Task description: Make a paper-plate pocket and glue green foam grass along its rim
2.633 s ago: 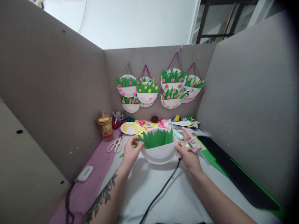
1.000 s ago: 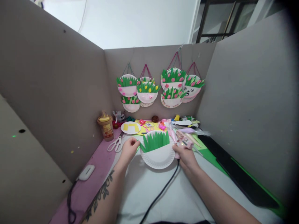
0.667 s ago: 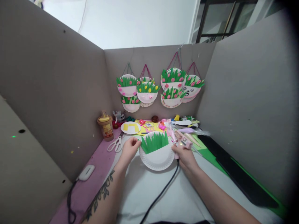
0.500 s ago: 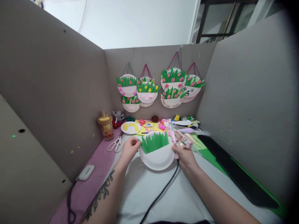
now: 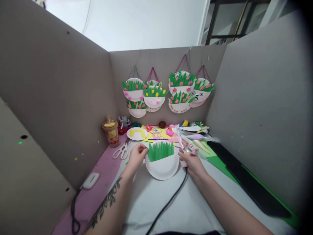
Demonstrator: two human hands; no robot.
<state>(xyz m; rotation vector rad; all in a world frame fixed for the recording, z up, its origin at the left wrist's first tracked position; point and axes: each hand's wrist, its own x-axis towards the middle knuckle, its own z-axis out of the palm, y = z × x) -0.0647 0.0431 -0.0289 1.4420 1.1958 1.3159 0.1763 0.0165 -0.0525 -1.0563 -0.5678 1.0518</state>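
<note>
In the middle of the head view a white paper plate stands tilted over the cloth, a half plate across its front forming a pocket. A strip of pointed green paper grass rises from that pocket. My left hand is closed, pinching the plate's upper left edge between thumb and finger. In my right hand is a pink glue gun, its black cord running down toward me. The right fingers are just off the plate's right rim. The gun's tip is too small to make out.
White scissors and a lidded cup stand at left. Behind lies a plate with yellow paper pieces. Finished plate baskets hang on the back panel. A long black strip lies along the right wall.
The plate has shifted slightly left and turned a little. Its right rim has come away from my right fingers. Both hands keep nearly the same places.
</note>
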